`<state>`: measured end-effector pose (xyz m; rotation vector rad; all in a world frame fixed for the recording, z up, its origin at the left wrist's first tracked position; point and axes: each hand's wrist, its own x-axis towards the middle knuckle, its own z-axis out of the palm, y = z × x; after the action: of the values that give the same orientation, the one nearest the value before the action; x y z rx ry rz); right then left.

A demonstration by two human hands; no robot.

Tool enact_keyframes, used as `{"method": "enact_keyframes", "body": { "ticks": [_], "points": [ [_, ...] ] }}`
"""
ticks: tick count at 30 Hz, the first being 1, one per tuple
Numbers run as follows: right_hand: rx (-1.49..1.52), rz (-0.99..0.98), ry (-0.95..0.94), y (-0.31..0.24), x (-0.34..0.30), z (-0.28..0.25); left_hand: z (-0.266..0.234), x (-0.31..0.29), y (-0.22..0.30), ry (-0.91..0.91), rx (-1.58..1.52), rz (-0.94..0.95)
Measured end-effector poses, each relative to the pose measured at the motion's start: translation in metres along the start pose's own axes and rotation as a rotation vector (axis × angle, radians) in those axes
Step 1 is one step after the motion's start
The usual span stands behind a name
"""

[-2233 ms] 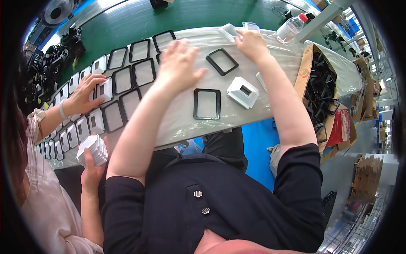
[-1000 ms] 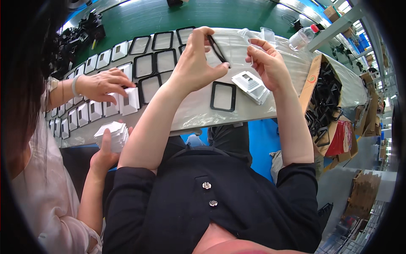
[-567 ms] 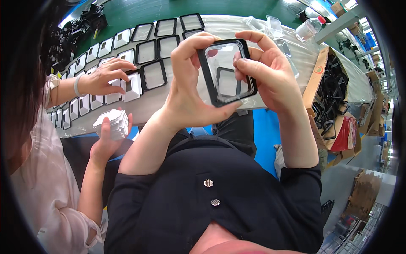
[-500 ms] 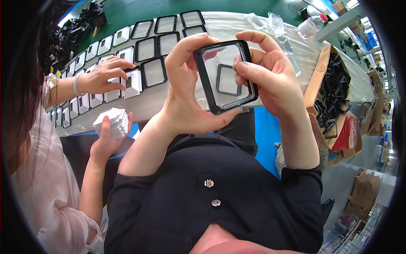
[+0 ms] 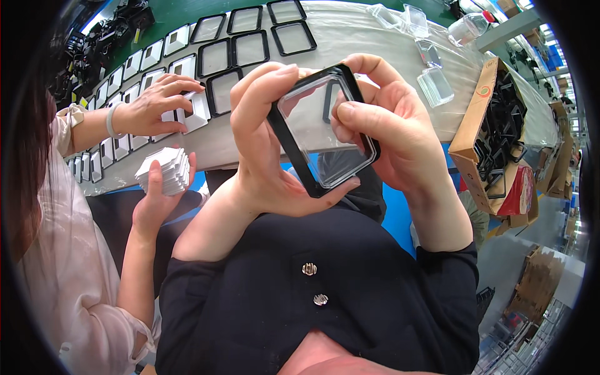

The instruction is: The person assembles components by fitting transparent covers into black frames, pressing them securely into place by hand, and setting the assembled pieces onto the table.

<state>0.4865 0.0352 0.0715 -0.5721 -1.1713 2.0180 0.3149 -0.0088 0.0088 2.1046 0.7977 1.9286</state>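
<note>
Above the near edge of the table I hold a black rectangular frame (image 5: 290,150) with rounded corners, tilted. A clear plastic cover (image 5: 312,134) sits inside it, and the table and dark cloth show through. My left hand (image 5: 253,137) is curled round the left side, its thumb under the lower edge and its fingers by the top corner. My right hand (image 5: 397,131) grips the right side, with thumb and forefinger pinched at the cover's inner edge. Whether the cover is fully seated in the frame cannot be made out.
Black frames (image 5: 294,39) lie in rows on the covered table (image 5: 340,37), some with white inserts. At left, a co-worker's hand (image 5: 153,109) touches one; the other holds stacked white pieces (image 5: 164,172). Clear covers (image 5: 435,87) and a bottle (image 5: 469,29) lie right, beside a cardboard box (image 5: 465,140) of frames.
Both my hands have brought the frame slightly lower and to the left, and its tilt has changed. My right thumb and forefinger stay pinched at its right side.
</note>
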Motion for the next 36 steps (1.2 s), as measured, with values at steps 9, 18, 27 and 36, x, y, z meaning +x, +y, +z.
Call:
{"method": "enact_keyframes", "body": {
  "ticks": [9,18,27,36],
  "points": [
    [-0.017,-0.016,0.012,0.006,-0.005,0.009,-0.002,-0.004,0.006,0.018,-0.016,-0.018],
    [-0.377,0.005,0.061,0.028,0.012,-0.004,-0.022,-0.026,0.009,-0.154,0.22,-0.215],
    [-1.726,-0.648,-0.032,0.097,0.017,-0.025,-0.045,-0.075,-0.004,-0.368,0.559,-0.652],
    [-1.991,-0.538,-0.246,0.123,0.01,-0.024,-0.051,-0.083,-0.013,-0.342,0.549,-0.643]
  ]
}}
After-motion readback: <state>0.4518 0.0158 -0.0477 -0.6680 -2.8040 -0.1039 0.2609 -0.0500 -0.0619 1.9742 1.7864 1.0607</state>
